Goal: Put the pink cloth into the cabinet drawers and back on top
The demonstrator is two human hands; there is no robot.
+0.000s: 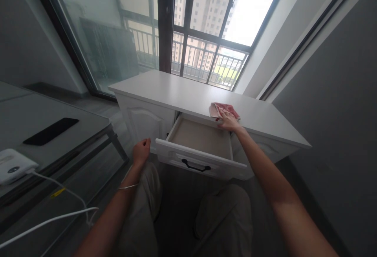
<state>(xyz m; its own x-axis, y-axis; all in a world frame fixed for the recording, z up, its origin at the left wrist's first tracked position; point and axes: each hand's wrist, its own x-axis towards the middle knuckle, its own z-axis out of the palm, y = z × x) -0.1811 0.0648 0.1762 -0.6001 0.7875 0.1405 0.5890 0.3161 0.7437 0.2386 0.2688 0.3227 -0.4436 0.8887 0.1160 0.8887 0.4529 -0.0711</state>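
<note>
A folded pink-and-white cloth (pixel 232 109) lies on the white cabinet top (pixel 176 91), near its front edge. My right hand (pixel 229 121) grips it, with the fingers laid over the cloth and pressing it against the surface. Below the top, a white drawer (pixel 202 159) is pulled out, its pale bottom bare and a black handle (pixel 196 166) on its front. My left hand (pixel 141 151) is curled into a fist beside the drawer's left corner, over my knee. Nothing shows in that fist, and a gap separates it from the drawer front.
On the left stands a grey table (pixel 73 107) bearing a dark phone-like slab (pixel 51 130) and a white device (pixel 16 166). White cables (pixel 55 218) run down from that side. Behind the cabinet are tall glass doors (pixel 138 25); a wall (pixel 332 92) rises on the right.
</note>
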